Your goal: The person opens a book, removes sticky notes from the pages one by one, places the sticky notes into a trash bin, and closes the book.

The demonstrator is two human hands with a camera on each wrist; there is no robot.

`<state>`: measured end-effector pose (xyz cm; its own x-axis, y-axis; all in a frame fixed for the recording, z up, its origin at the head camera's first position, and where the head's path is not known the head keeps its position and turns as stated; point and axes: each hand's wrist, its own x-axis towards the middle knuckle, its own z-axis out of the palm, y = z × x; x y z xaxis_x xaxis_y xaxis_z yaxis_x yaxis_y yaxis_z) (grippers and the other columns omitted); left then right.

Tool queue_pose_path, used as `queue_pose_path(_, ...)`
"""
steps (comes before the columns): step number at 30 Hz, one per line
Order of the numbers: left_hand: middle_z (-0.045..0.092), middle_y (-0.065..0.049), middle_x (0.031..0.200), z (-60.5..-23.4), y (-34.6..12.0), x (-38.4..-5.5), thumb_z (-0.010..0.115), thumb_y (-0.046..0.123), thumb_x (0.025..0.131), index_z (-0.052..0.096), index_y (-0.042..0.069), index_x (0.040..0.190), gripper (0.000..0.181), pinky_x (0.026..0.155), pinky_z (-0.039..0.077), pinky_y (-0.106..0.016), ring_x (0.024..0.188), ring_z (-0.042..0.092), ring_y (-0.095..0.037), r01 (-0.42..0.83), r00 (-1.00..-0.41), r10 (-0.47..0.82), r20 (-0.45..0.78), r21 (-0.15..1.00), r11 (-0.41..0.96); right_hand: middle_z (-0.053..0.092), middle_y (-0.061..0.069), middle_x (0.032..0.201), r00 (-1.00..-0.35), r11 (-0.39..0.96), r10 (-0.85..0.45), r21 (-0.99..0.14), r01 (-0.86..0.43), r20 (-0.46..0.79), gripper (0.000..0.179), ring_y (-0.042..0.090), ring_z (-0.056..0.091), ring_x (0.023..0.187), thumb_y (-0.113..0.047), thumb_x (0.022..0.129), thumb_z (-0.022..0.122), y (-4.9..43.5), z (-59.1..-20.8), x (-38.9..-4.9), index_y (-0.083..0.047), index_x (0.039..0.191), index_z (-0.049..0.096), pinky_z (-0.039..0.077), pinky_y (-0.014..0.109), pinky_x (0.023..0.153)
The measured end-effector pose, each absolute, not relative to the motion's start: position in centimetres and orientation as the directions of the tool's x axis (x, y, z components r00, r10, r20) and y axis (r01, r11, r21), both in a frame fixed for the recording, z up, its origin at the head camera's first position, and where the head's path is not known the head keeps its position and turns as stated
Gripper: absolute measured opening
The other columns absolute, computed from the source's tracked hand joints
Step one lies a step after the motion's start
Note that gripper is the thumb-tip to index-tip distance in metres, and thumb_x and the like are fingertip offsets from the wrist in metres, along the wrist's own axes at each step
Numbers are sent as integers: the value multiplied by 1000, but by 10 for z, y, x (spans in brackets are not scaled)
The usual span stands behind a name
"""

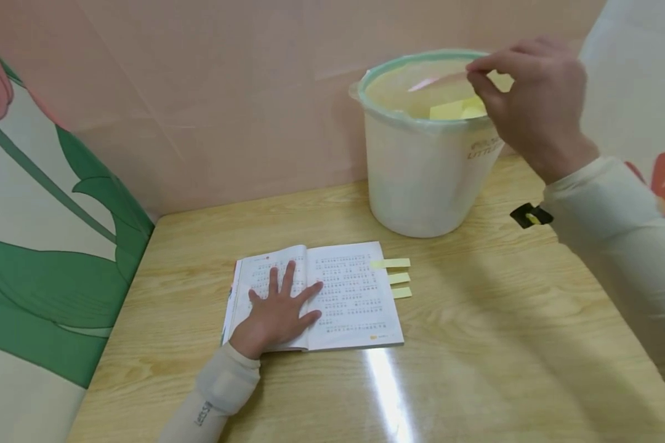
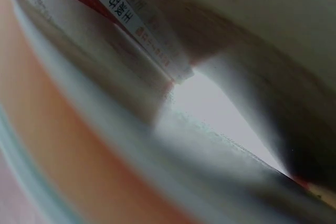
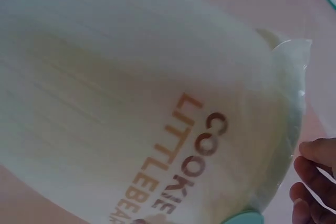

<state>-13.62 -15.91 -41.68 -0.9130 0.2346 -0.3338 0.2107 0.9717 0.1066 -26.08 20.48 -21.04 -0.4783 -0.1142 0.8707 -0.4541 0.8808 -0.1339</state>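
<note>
Clearly, the book (image 1: 354, 307) lies open on the table (image 1: 476, 387), and the left hand (image 1: 277, 311) rests on its left-hand page, fingers spread, gripping nothing. Three yellow strips (image 1: 397, 263) stick out from the book's right edge. Beyond the book and to its right stands a white bin (image 1: 415, 178), with the right hand (image 1: 543, 92) raised by its rim, thumb and forefinger brought together; whether they pinch anything, I cannot tell. Only the head view shows yellow paper (image 1: 447, 111) inside the bin. The right wrist view reads its lettering (image 3: 180, 135), "COOKIE LITTLEBEAR", which the hand partly covers from the head. The left wrist view is mostly blur.
</note>
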Motion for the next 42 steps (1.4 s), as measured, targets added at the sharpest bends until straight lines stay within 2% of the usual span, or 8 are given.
queue_pose_path(8, -8, -11, 169, -418, -158, -136, 43, 60, 99, 30, 47, 153, 57, 103, 18, -84, 153, 0, -48, 215, -915, 241, -325, 113, 970, 73, 24, 101, -752, 936, -141, -161, -314, 644, 32, 32, 59, 87, -26, 98, 57, 215, -207, -272, -2, 108, 76, 30, 35, 66)
queue_pose_path(17, -7, -11, 169, -419, -156, -137, 43, 61, 99, 30, 48, 153, 57, 103, 19, -84, 153, 1, -49, 218, -918, 240, -317, 102, 971, 73, 22, 100, -845, 949, -152, -163, -269, 513, 36, 30, 56, 82, -29, 99, 53, 225, -205, -282, -3, 112, 74, 33, 36, 62)
queue_pose_path(26, -6, -11, 169, -416, -156, -137, 44, 60, 99, 31, 47, 153, 57, 102, 19, -84, 153, 2, -49, 217, -920, 239, -312, 105, 971, 73, 25, 97, -836, 939, -183, -161, -305, 517, 44, 36, 63, 88, -35, 101, 45, 221, -208, -278, -5, 119, 72, 38, 39, 57)
queue_pose_path(29, -6, -12, 169, -416, -156, -138, 44, 60, 99, 31, 47, 153, 57, 102, 20, -84, 152, 2, -49, 216, -921, 237, -308, 100, 971, 72, 22, 114, -850, 920, -203, -202, -335, 486, 48, 42, 62, 109, -41, 103, 41, 218, -213, -274, -10, 127, 68, 47, 50, 74)
queue_pose_path(32, -6, -11, 169, -417, -156, -139, 44, 60, 99, 31, 47, 153, 57, 102, 20, -84, 153, 2, -49, 216, -922, 237, -307, 100, 971, 62, 19, 136, -865, 896, -227, -252, -365, 448, 52, 45, 51, 129, -45, 105, 36, 216, -222, -270, -12, 134, 63, 39, 60, 101)
queue_pose_path(35, -7, -11, 169, -418, -155, -139, 44, 60, 99, 31, 47, 153, 57, 102, 20, -84, 152, 1, -49, 223, -921, 244, -304, 104, 969, 58, 18, 142, -846, 871, -249, -274, -408, 471, 51, 45, 46, 134, -44, 106, 35, 215, -233, -265, -12, 136, 61, 33, 62, 108)
queue_pose_path(38, -7, -11, 169, -418, -154, -139, 43, 60, 99, 30, 47, 153, 57, 102, 20, -85, 152, 1, -50, 224, -920, 247, -305, 106, 969, 59, 16, 141, -758, 831, -279, -248, -498, 590, 42, 42, 48, 134, -37, 105, 46, 214, -247, -258, -10, 133, 63, 35, 58, 110)
queue_pose_path(42, -7, -11, 169, -416, -154, -137, 44, 60, 99, 30, 47, 153, 57, 102, 19, -85, 152, 0, -49, 220, -921, 240, -308, 101, 970, 60, 17, 137, -544, 770, -312, -129, -625, 779, 36, 41, 53, 129, -24, 98, 61, 208, -268, -246, -3, 127, 64, 38, 50, 113)
